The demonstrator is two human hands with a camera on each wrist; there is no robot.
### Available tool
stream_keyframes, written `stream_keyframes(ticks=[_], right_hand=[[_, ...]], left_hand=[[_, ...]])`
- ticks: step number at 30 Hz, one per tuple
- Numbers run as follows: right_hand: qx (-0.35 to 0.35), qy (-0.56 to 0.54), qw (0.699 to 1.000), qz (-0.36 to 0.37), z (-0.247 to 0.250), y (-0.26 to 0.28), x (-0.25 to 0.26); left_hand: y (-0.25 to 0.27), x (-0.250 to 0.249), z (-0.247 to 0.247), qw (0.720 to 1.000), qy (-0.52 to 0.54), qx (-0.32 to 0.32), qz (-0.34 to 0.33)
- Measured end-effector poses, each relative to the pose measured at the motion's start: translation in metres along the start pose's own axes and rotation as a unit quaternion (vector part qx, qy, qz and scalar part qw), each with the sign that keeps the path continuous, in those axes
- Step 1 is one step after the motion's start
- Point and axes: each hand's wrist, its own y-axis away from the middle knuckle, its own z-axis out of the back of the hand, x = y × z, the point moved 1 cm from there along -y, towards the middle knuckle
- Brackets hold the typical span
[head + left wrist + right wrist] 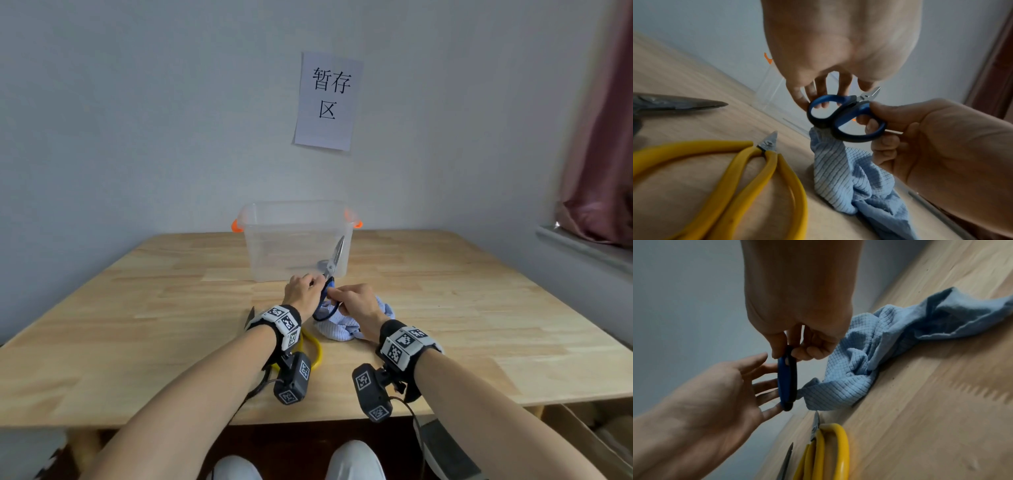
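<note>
I hold the blue scissors [840, 113] up off the bench [445, 308], just in front of the clear box [270, 253] on my side of it. The blades are together and the tips point up toward the box wall. My right hand [358, 303] does the holding, with the thumb on the outside of one handle loop, a finger curled through it and the rest curled underneath. My left hand [301, 291] is open, its fingers straight and spread, the tips touching the other loop without closing on it. I judge the tool light but rigid: steel blades in hard plastic loops, with a darker lining that should give some grip. The loops are the place to take hold; the blades look smooth, probably slick as well as sharp. A pinch on one loop could let the tool swing, so a fuller hold through both loops would steady it. A corner of the blue cloth [849, 175] lifts up to the lower loop, and I cannot tell whether it is caught there. The cloth looks soft and limp, and it lies on the bench nearer me than the box. The yellow scissors [694, 147] lie flat farther from the box, to my left.
</note>
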Motion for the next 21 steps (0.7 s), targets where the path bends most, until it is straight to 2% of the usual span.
stream_keyframes(ticks=[5, 12, 16, 18, 21], right_hand=[[0.040, 0.068, 0.997, 0.023, 0.000, -0.001, -0.005], [0.083, 0.100, 0.991, 0.017, -0.007, -0.002, -0.001], [0.098, 0.075, 0.992, 0.017, -0.010, -0.001, 0.003], [0.106, 0.057, 0.992, 0.023, -0.015, 0.001, 0.005], [0.096, 0.060, 0.993, 0.029, -0.021, 0.001, 0.004]], left_hand=[[0.000, -0.003, -0.001, 0.990, 0.113, 0.044, 0.076], [-0.006, -0.002, -0.004, 0.970, 0.213, 0.070, 0.094], [0.000, -0.004, 0.000, 0.950, 0.276, 0.081, 0.123], [0.002, -0.004, -0.001, 0.943, 0.291, 0.081, 0.135], [0.001, 0.001, -0.001, 0.950, 0.272, 0.056, 0.143]])
